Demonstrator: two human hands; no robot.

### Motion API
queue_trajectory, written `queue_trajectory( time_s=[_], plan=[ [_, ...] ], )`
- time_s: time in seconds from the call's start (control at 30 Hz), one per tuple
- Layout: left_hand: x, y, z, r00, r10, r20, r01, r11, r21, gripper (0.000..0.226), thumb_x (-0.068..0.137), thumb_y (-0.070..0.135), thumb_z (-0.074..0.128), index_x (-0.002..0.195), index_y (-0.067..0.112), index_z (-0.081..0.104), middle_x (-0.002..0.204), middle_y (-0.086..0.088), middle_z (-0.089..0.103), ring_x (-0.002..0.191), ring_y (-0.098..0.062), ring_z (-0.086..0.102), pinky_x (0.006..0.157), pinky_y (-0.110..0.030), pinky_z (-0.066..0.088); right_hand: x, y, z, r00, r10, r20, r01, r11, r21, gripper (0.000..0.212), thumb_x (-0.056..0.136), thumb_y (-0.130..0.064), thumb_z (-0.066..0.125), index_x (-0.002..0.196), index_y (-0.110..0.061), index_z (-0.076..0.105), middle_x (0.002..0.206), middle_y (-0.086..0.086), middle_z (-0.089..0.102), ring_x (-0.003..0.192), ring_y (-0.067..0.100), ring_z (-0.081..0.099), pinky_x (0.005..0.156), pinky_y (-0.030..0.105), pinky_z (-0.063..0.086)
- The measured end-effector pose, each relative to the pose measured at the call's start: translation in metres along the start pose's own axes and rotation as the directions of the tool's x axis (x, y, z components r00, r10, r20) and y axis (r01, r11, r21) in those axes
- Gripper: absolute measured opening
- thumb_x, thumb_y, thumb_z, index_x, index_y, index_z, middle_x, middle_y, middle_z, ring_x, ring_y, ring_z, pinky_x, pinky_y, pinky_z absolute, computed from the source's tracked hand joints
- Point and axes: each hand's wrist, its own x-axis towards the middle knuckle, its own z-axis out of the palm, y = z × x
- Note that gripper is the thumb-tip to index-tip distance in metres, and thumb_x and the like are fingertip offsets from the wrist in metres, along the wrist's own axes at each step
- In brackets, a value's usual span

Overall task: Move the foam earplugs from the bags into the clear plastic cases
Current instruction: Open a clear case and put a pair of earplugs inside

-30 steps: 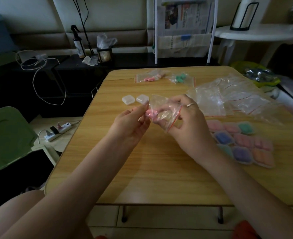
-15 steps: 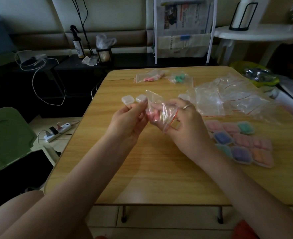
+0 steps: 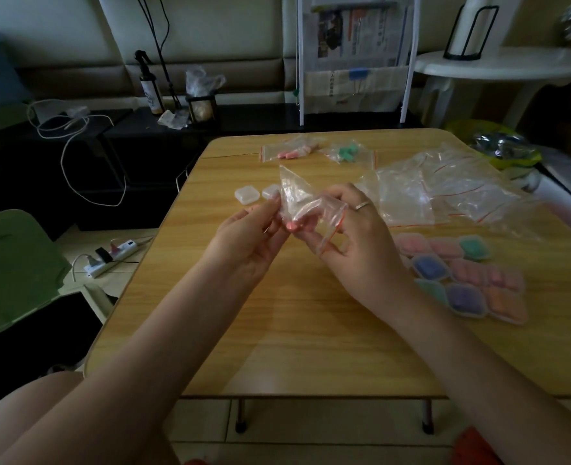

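Gripping one clear bag (image 3: 302,203) above the table (image 3: 311,330), the left hand (image 3: 247,243) and right hand (image 3: 361,250) pinch it; pink earplugs (image 3: 294,225) sit inside, empty cases (image 3: 247,195) at 11 o'clock.

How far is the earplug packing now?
Done: filled cases lie at the table's right, beside emptied bags. In hand: left hand and right hand hold a bag with pink earplugs. Left: two bags, two empty cases.

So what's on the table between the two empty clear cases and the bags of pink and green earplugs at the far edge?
Nothing: in the head view, bare wood separates the empty cases from the pink bag and green bag.
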Motion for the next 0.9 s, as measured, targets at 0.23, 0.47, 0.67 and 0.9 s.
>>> queue_trajectory(
  time_s=[0.23,0.47,0.67,0.9],
  plan=[
    [0.006,0.005,-0.01,0.978,0.202,-0.049,-0.19,0.964,0.184,0.017,0.085,0.005,0.065,0.077,0.008,0.05,0.06,-0.003,0.061,0.052,-0.009,0.059,0.054,-0.019,0.053,0.001,0.001,-0.002,0.997,0.074,-0.002,-0.073,0.992,0.098,0.035,0.084,-0.022,0.071,0.111,-0.001,0.062,0.115,-0.001,0.049,0.108,0.016,0.051,0.092,0.029,0.048],
    [0.003,0.007,-0.011,0.915,0.404,-0.013,-0.364,0.838,0.406,0.027,0.082,0.004,0.068,0.074,0.014,0.045,0.068,-0.004,0.058,0.06,-0.014,0.057,0.061,-0.024,0.053,0.003,0.003,-0.004,0.973,0.205,0.101,-0.226,0.933,0.281,0.029,0.084,-0.014,0.072,0.11,-0.004,0.064,0.114,-0.029,0.036,0.099,-0.026,0.041,0.079,-0.001,0.038],
    [0.016,0.017,-0.018,0.842,0.496,-0.212,-0.375,0.821,0.431,0.025,0.087,0.003,0.063,0.075,0.012,0.043,0.078,-0.006,0.055,0.069,-0.013,0.06,0.064,-0.022,0.055,0.002,0.004,-0.011,0.978,0.181,-0.099,-0.143,0.939,0.313,0.008,0.083,-0.007,0.07,0.088,-0.009,0.064,0.117,-0.003,0.049,0.108,-0.004,0.051,0.075,0.01,0.052],
    [0.019,0.017,-0.021,0.88,0.408,-0.243,-0.335,0.896,0.29,0.012,0.091,0.006,0.059,0.097,0.007,0.048,0.078,-0.006,0.051,0.069,-0.01,0.058,0.066,-0.024,0.057,0.001,0.0,-0.01,0.935,0.355,0.026,-0.306,0.763,0.569,0.018,0.093,-0.001,0.053,0.081,-0.011,0.042,0.096,0.012,0.064,0.077,0.013,0.07,0.051,0.014,0.048]
  ],
)
